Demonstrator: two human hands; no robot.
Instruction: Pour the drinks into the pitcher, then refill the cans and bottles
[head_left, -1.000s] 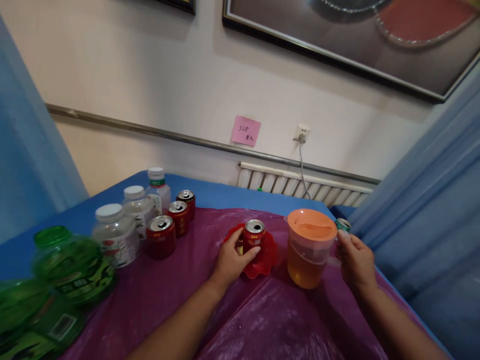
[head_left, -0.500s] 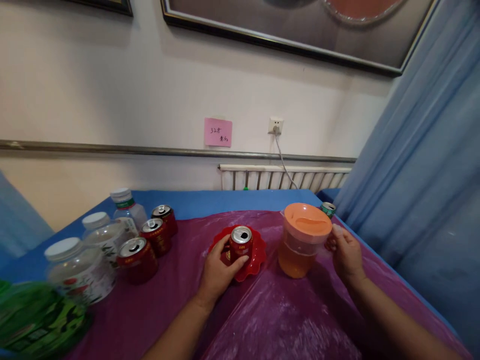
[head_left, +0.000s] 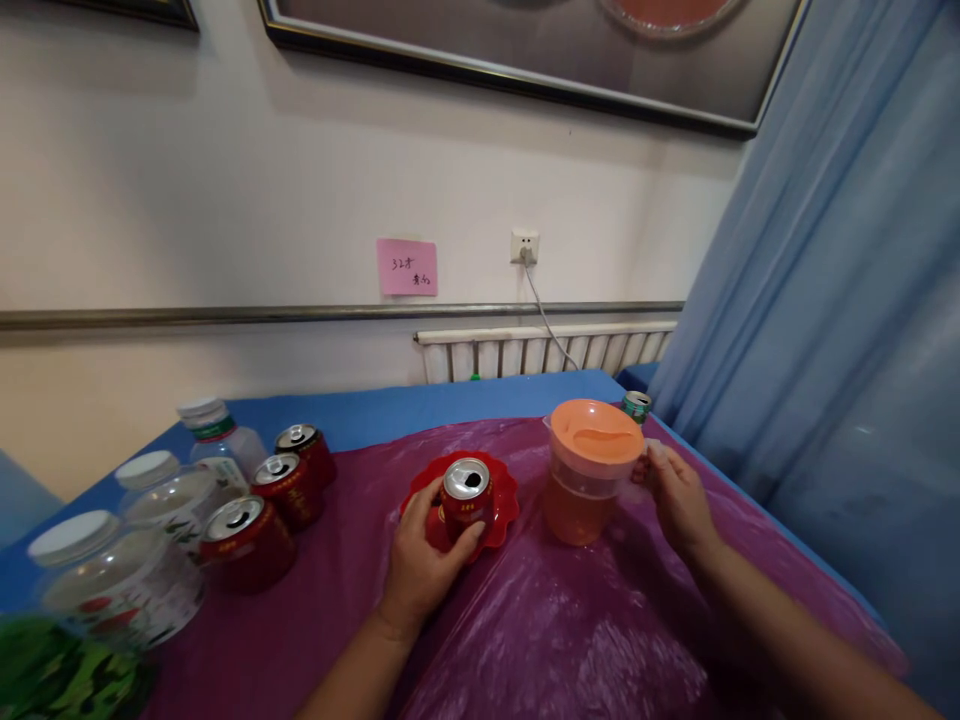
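Note:
My left hand (head_left: 421,560) is wrapped round a red drink can (head_left: 466,500), thumb at the front and fingers at its left side. The can is upright with its mouth open, over a red plate with a scalloped edge (head_left: 510,495). To the right, my right hand (head_left: 679,500) grips the clear handle of a plastic pitcher (head_left: 589,490). The pitcher has an orange lid and holds an amber liquid. It is upright, a short way right of the plate; whether its base touches the table cover cannot be made out.
Several red cans (head_left: 247,540) and clear jars with white lids (head_left: 120,580) stand on the left, near a green package (head_left: 67,670). A green can (head_left: 636,404) is behind the pitcher. Purple plastic sheeting (head_left: 540,640) covers the blue table (head_left: 360,415). A blue curtain (head_left: 840,330) hangs at right.
The view has turned slightly to the right, so everything sits further left in it. Both hands keep their holds on the can and the pitcher.

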